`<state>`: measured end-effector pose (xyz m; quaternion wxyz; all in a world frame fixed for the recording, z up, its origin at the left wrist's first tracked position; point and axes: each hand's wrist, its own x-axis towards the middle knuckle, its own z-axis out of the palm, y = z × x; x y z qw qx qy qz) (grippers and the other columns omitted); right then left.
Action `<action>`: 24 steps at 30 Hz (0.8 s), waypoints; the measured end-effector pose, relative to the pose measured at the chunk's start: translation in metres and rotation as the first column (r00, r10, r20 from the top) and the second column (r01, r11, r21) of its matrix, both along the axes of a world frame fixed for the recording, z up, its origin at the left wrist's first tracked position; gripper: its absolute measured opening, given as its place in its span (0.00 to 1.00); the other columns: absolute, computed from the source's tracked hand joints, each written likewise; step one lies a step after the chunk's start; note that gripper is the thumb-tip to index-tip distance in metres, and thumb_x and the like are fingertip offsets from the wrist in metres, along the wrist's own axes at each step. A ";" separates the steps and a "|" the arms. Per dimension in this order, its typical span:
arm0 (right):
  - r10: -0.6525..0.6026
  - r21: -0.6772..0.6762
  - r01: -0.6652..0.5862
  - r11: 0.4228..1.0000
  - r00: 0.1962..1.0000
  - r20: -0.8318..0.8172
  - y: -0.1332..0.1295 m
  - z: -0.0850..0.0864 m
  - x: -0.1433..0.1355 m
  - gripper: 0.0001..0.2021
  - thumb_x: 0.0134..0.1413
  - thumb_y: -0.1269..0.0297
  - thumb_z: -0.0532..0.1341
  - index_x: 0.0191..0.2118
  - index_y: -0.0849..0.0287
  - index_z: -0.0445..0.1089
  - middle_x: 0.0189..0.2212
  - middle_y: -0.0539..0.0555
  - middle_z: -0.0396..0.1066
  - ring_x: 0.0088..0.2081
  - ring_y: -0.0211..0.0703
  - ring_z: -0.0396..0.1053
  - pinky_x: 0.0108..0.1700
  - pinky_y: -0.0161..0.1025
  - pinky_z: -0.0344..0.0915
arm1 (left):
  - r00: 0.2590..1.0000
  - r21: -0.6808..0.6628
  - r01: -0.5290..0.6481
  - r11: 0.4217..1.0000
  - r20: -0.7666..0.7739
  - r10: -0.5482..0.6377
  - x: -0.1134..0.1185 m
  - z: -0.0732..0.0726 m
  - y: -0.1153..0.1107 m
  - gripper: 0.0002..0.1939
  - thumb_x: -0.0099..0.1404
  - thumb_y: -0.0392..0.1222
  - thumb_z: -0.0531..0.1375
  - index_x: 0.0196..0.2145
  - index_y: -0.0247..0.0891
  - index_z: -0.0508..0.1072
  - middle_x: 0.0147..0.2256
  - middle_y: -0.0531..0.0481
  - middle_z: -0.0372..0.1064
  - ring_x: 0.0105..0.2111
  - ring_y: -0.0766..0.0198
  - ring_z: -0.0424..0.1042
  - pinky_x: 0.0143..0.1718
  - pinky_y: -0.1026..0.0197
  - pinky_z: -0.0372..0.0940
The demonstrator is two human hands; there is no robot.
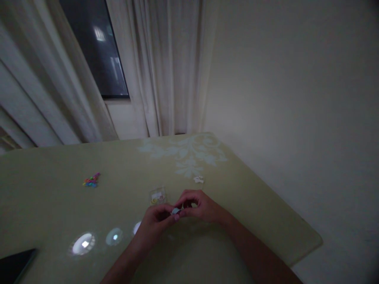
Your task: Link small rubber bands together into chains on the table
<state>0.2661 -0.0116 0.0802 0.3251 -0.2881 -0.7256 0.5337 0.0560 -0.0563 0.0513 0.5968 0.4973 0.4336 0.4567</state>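
Near the middle of the table, my left hand (158,221) and my right hand (201,207) meet at a small pale object (175,211). Thumb and fingers of both hands pinch it, and they hide part of it, so its kind is too small to tell. Just behind my left hand lies a clear plastic box (157,194) with small yellow and reddish bits in it. Some small white pieces (198,179) rest on the table beyond my right hand.
A pile of small multicoloured pieces (91,180) lies on the left of the green table (124,169). A dark flat object (16,266) is at the lower left corner. Curtains and a wall stand behind, the wall also along the right edge.
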 end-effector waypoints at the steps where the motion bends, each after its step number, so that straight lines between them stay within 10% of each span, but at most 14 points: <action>1: -0.008 0.004 0.008 1.000 1.000 -0.003 0.000 0.000 0.000 0.15 0.53 0.51 0.74 0.42 0.55 0.83 0.32 0.50 0.71 0.32 0.37 0.66 0.36 0.36 0.62 | 1.000 -0.001 -0.010 1.000 -0.003 0.010 0.000 -0.001 0.000 0.14 0.51 0.52 0.76 0.28 0.39 0.84 0.27 0.47 0.80 0.28 0.58 0.76 0.32 0.61 0.67; 24: -0.166 0.167 0.180 0.969 0.982 -0.092 -0.008 -0.012 -0.014 0.04 0.56 0.65 0.67 0.33 0.60 0.74 0.30 0.48 0.66 0.30 0.37 0.63 0.33 0.35 0.60 | 0.997 -0.004 -0.073 0.997 0.006 0.073 0.002 -0.005 0.001 0.17 0.53 0.50 0.75 0.32 0.36 0.76 0.26 0.50 0.79 0.25 0.66 0.73 0.25 0.68 0.61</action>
